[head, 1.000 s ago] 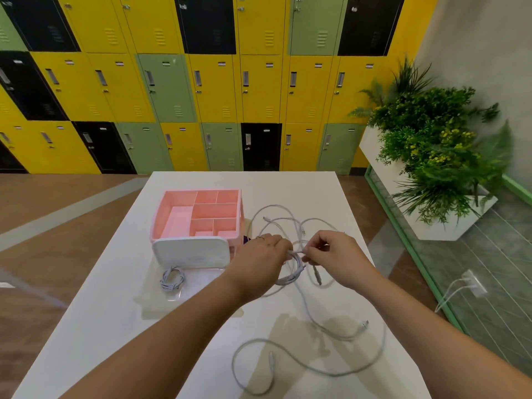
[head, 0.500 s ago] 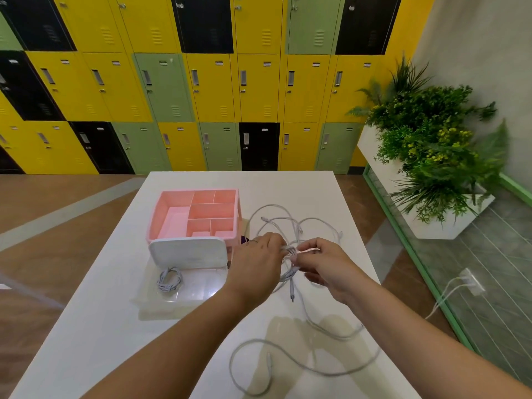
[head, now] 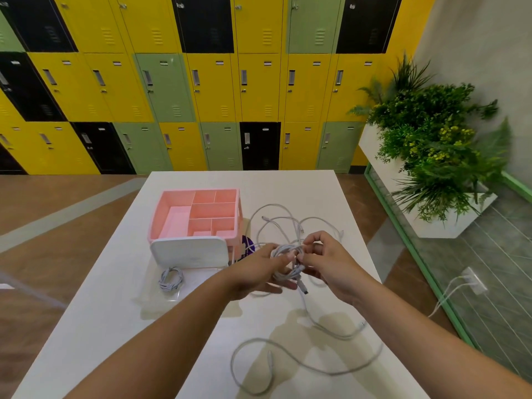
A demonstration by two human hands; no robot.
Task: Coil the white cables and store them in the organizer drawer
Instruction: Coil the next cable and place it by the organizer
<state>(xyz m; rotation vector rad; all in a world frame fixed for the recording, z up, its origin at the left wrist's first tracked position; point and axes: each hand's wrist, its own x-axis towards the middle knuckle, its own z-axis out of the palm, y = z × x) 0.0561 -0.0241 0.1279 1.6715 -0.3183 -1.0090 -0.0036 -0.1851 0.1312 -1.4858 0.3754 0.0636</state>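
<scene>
White cable (head: 288, 259), partly wound into a small bundle, is held above the worktop (head: 95, 335), just right of the pink organizer (head: 157, 220). Left hand (head: 253, 273) holds the loops between fingers and thumb. The right hand (head: 334, 263) pinches a strand at the bundle, and a plug end hangs below. Judged light, limp and springy: the loops will likely spring open unless gripped across all turns, so take hold at the bundle's waist, not at the plug. A strand trails from it across the worktop. Further loose cables (head: 290, 220) lie tangled just beyond the hands. 1 finished coil (head: 170, 279) lies in the clear drawer (head: 207, 283), which is pulled open in front of the organizer.
</scene>
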